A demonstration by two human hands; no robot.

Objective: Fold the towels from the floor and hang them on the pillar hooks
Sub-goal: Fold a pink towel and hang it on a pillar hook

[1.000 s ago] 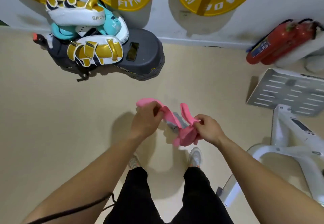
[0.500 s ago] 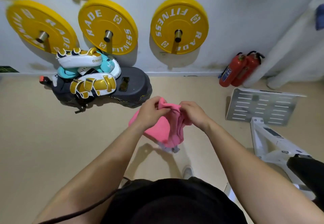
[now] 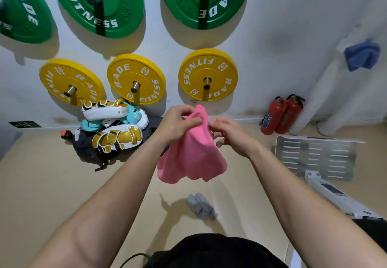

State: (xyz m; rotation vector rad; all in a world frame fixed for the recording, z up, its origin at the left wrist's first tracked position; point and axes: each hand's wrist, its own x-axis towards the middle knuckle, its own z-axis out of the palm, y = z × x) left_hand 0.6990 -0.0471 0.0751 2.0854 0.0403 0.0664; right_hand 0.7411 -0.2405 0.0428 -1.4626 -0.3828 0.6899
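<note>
Currently the pink towel (image 3: 192, 154) is held up over the floor (image 3: 41, 184), pinched at its top edge by the left hand (image 3: 178, 124). The right hand (image 3: 229, 135) is set close against that edge with its fingers curled, though whether it grips cannot be told. For a neat fold, two corners should probably be found and drawn apart so the cloth hangs flat. Boxing pads (image 3: 111, 127) are piled by the left wall, and a grey towel (image 3: 201, 206) lies crumpled on the floor. Fire extinguishers (image 3: 280, 114) and a white machine (image 3: 314, 156) may crowd the way to the pillar (image 3: 326, 100), where a blue towel (image 3: 361, 57) is hung.
</note>
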